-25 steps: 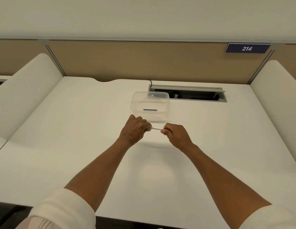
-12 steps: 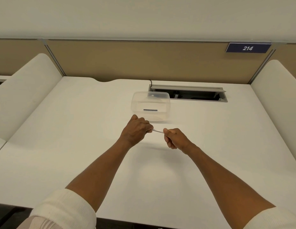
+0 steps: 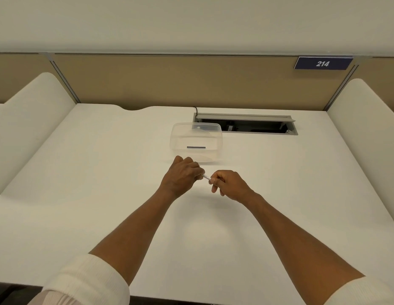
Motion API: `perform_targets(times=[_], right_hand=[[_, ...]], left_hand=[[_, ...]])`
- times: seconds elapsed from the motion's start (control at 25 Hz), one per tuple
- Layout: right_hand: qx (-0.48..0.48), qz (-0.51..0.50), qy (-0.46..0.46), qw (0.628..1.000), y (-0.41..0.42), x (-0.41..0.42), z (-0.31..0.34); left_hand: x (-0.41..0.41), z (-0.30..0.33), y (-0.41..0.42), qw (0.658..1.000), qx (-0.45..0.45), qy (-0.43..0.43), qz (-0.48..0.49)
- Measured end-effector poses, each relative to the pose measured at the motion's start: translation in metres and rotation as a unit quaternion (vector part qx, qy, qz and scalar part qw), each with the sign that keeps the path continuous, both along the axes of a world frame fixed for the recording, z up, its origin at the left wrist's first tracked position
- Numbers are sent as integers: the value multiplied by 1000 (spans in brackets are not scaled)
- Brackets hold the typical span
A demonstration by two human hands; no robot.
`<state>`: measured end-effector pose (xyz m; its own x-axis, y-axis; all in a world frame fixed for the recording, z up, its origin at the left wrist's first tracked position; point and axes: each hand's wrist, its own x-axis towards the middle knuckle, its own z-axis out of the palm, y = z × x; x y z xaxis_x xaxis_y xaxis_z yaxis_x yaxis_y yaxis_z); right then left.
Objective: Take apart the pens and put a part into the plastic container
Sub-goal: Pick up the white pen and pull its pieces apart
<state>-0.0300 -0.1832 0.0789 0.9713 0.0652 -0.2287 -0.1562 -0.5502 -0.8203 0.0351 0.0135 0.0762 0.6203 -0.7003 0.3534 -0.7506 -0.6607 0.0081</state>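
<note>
We see the clear rectangular plastic container (image 3: 195, 142) on the white desk (image 3: 81, 172), just beyond our hands, a thin dark pen part (image 3: 196, 147) inside it.

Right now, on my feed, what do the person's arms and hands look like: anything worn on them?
Both hands, the left hand and the right hand, are bare: no gloves, rings or watch show. The forearms are uncovered too. White ribbed-knit sleeves are pushed up near the elbows, the left sleeve and the right sleeve, each ending in a thick rolled cuff. No markings or cables are visible.
</note>
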Motion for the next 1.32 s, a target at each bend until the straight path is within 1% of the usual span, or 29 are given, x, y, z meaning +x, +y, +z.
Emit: perform_targets(times=[0.08,0.16,0.28,0.36,0.44,0.48,0.64,0.76,0.88,1.08,1.32], right_hand=[[3,-23,1,1000,1,-5,-3],[7,-44,3,999,1,-10,-8],[10,-70,-1,997,-1,-21,-18],[8,-82,-7,997,-1,-26,-24],[9,-88,-7,996,0,-30,-27],[10,-89,-5,996,0,-31,-29],[26,-93,16,995,-2,-36,-36],[14,-98,29,995,-5,-39,-43],[-4,-94,39,995,-3,-42,-50],[-7,-90,70,993,1,-42,-58],[5,-112,72,991,8,-38,-58]], left_hand=[[-3,-2,-2,998,-48,16,48],[-9,-3,-4,987,-92,52,117],[-15,-7,-5,963,-142,117,199],[-16,-13,-7,940,-177,191,222],[-17,-18,-11,911,-210,274,226],[-17,-22,-12,903,-213,300,223],[-13,-32,-18,894,-222,327,211],[-9,-31,-26,860,-236,397,216],[-9,-33,-36,841,-232,442,208],[-9,-36,-49,827,-222,474,205],[-4,-47,-61,829,-208,481,196]])
